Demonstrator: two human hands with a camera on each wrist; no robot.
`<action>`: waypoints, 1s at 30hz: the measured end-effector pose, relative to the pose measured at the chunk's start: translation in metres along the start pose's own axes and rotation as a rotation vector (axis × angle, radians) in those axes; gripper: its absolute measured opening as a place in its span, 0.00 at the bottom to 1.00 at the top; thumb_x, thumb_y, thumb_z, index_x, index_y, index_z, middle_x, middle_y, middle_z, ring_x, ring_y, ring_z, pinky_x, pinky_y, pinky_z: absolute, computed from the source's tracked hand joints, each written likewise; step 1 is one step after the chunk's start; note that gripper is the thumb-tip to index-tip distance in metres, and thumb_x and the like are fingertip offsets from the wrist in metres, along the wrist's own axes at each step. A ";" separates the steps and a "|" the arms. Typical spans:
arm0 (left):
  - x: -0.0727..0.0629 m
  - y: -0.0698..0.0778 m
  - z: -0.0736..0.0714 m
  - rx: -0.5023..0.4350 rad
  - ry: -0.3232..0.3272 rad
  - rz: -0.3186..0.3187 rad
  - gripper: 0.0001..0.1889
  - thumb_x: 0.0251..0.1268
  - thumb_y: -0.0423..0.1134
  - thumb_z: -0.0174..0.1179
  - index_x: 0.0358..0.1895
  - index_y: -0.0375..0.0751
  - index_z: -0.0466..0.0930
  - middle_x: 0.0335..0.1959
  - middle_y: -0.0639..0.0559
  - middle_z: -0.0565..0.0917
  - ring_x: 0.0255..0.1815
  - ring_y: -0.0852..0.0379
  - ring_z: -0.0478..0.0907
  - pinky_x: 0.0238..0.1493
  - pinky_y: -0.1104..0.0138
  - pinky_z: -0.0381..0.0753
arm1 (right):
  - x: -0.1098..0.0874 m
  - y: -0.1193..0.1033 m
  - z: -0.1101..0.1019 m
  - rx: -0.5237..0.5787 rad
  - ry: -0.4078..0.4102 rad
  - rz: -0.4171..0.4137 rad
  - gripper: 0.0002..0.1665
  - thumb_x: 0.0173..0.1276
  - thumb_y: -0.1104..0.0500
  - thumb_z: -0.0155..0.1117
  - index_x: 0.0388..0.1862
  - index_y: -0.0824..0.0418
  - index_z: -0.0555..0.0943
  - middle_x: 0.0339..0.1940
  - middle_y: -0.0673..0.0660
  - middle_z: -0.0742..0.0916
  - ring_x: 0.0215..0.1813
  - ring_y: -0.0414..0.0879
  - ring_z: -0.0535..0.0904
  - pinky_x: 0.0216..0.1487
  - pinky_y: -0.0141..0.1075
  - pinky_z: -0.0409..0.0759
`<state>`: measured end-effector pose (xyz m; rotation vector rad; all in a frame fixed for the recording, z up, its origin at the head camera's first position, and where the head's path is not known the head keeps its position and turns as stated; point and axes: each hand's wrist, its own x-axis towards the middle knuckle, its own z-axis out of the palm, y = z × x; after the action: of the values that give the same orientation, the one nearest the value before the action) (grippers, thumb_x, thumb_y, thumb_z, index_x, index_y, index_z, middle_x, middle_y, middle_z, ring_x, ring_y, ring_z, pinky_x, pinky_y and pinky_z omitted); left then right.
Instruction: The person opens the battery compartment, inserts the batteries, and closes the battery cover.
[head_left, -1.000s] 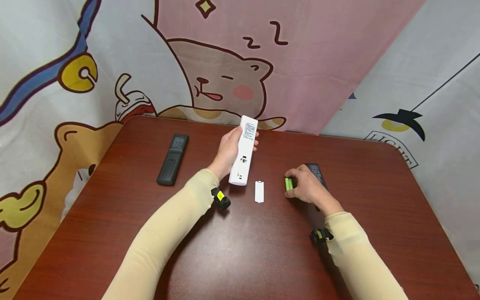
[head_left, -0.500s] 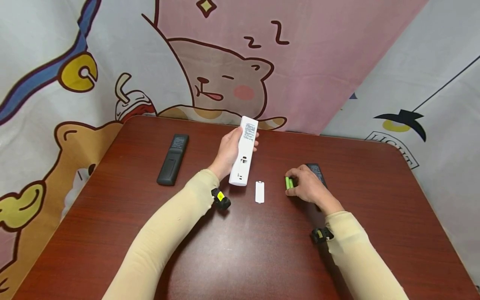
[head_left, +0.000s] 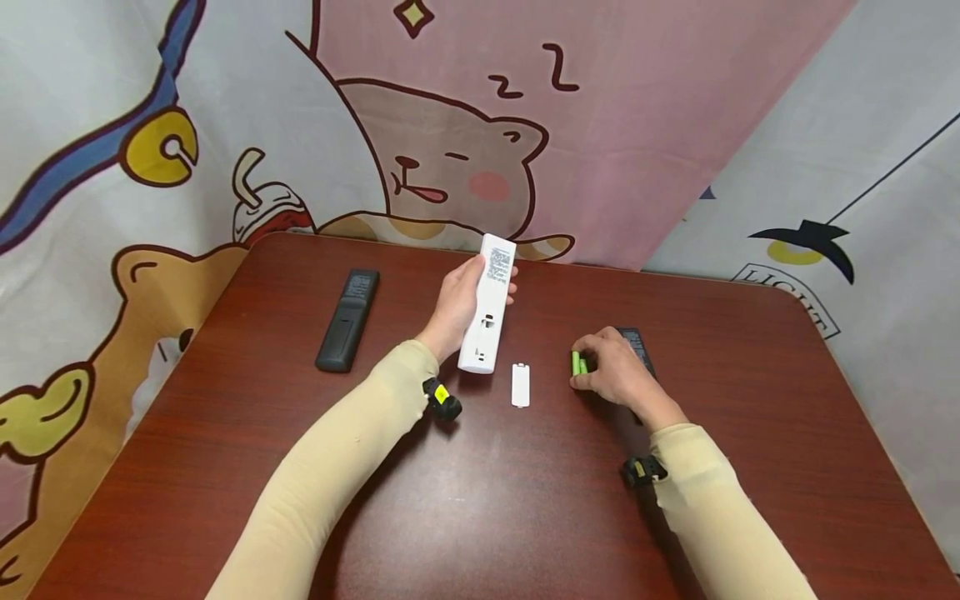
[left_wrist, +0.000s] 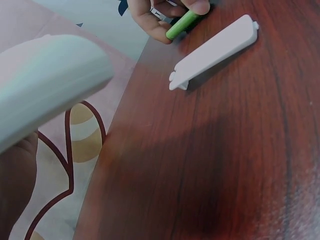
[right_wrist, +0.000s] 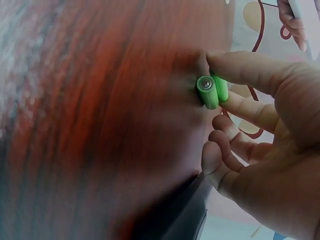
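My left hand (head_left: 454, 305) grips a white remote control (head_left: 487, 304), back side up, its battery compartment uncovered. In the left wrist view the remote's rounded end (left_wrist: 65, 70) hangs off the tabletop at upper left. My right hand (head_left: 613, 367) is low over the table, thumb and fingers curled about two green batteries (head_left: 576, 363). The right wrist view shows one battery end-on (right_wrist: 207, 91), beside the thumb, the other partly behind it. Between the hands lies the white battery cover (head_left: 521, 385).
A black remote (head_left: 348, 321) lies back side up on the left of the brown table (head_left: 465, 500). Another black remote (head_left: 634, 346) lies under and beyond my right hand, partly hidden. A patterned cloth (head_left: 615, 125) hangs behind the table's far edge.
The two green batteries have shifted slightly against each other within the right fingers. My left hand and the white remote hold almost the same place.
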<state>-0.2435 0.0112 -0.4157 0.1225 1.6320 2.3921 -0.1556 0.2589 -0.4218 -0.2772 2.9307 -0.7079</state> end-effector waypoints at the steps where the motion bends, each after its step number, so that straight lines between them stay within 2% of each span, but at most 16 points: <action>1: 0.000 0.000 0.000 0.002 -0.001 -0.002 0.24 0.87 0.48 0.40 0.68 0.37 0.75 0.63 0.29 0.79 0.46 0.36 0.85 0.41 0.66 0.85 | 0.000 0.000 0.000 0.003 0.003 0.007 0.27 0.54 0.63 0.80 0.53 0.68 0.83 0.50 0.70 0.78 0.51 0.64 0.75 0.53 0.58 0.76; 3: 0.000 0.000 0.000 0.004 -0.002 -0.004 0.24 0.87 0.48 0.39 0.69 0.37 0.75 0.63 0.29 0.80 0.53 0.27 0.80 0.41 0.66 0.85 | 0.000 -0.001 -0.001 0.010 0.009 0.020 0.27 0.55 0.62 0.80 0.53 0.68 0.83 0.52 0.70 0.78 0.52 0.65 0.75 0.53 0.58 0.76; 5: 0.000 0.000 0.000 0.004 -0.002 -0.002 0.24 0.87 0.48 0.39 0.69 0.37 0.75 0.63 0.30 0.80 0.53 0.27 0.80 0.41 0.67 0.85 | 0.000 -0.001 -0.001 0.015 0.013 0.029 0.27 0.56 0.61 0.79 0.54 0.68 0.82 0.53 0.70 0.79 0.51 0.64 0.76 0.53 0.58 0.76; 10: 0.000 -0.001 0.000 -0.001 -0.003 0.003 0.24 0.87 0.48 0.39 0.68 0.37 0.75 0.63 0.28 0.79 0.44 0.40 0.85 0.42 0.65 0.86 | 0.001 -0.004 -0.004 0.024 0.024 0.033 0.28 0.59 0.59 0.77 0.56 0.69 0.81 0.53 0.69 0.81 0.49 0.61 0.77 0.51 0.56 0.78; 15: 0.000 -0.002 0.001 0.000 0.001 0.004 0.24 0.87 0.48 0.39 0.68 0.37 0.76 0.60 0.31 0.82 0.55 0.26 0.79 0.44 0.63 0.86 | 0.002 -0.009 -0.005 0.043 0.044 0.038 0.27 0.59 0.59 0.77 0.56 0.68 0.82 0.49 0.67 0.83 0.44 0.56 0.79 0.45 0.51 0.78; 18: 0.000 -0.002 0.001 0.004 0.002 0.003 0.24 0.87 0.48 0.39 0.68 0.37 0.76 0.60 0.32 0.83 0.57 0.23 0.77 0.42 0.65 0.86 | 0.003 -0.013 -0.004 0.060 0.055 0.040 0.27 0.59 0.59 0.78 0.56 0.67 0.82 0.47 0.65 0.84 0.41 0.54 0.79 0.41 0.47 0.78; 21: 0.000 -0.002 0.001 0.006 0.002 0.000 0.24 0.87 0.48 0.39 0.69 0.37 0.75 0.62 0.29 0.80 0.52 0.28 0.81 0.42 0.65 0.85 | 0.003 -0.016 -0.004 0.075 0.061 0.044 0.28 0.59 0.59 0.77 0.57 0.66 0.81 0.46 0.63 0.85 0.40 0.53 0.80 0.39 0.44 0.77; 26: 0.001 -0.002 0.002 -0.004 0.000 0.002 0.24 0.87 0.48 0.39 0.69 0.37 0.75 0.64 0.26 0.77 0.38 0.50 0.86 0.50 0.55 0.86 | 0.003 -0.022 -0.002 0.104 0.068 0.040 0.28 0.61 0.59 0.77 0.59 0.67 0.81 0.44 0.62 0.86 0.42 0.54 0.81 0.41 0.46 0.78; 28: 0.001 -0.003 0.002 -0.011 -0.003 0.004 0.24 0.87 0.48 0.39 0.69 0.36 0.75 0.64 0.25 0.77 0.37 0.51 0.86 0.50 0.54 0.86 | 0.003 -0.025 -0.001 0.120 0.074 0.042 0.28 0.62 0.60 0.76 0.59 0.67 0.80 0.44 0.61 0.86 0.43 0.54 0.81 0.43 0.48 0.79; 30: 0.001 -0.003 0.002 -0.014 -0.002 0.003 0.24 0.87 0.48 0.39 0.69 0.36 0.75 0.64 0.26 0.77 0.38 0.49 0.86 0.46 0.58 0.86 | 0.003 -0.027 0.000 0.141 0.078 0.046 0.28 0.62 0.60 0.76 0.60 0.68 0.80 0.43 0.61 0.86 0.43 0.54 0.82 0.43 0.48 0.80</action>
<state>-0.2437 0.0143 -0.4179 0.1249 1.6151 2.4050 -0.1544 0.2347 -0.4094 -0.1714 2.9301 -0.9340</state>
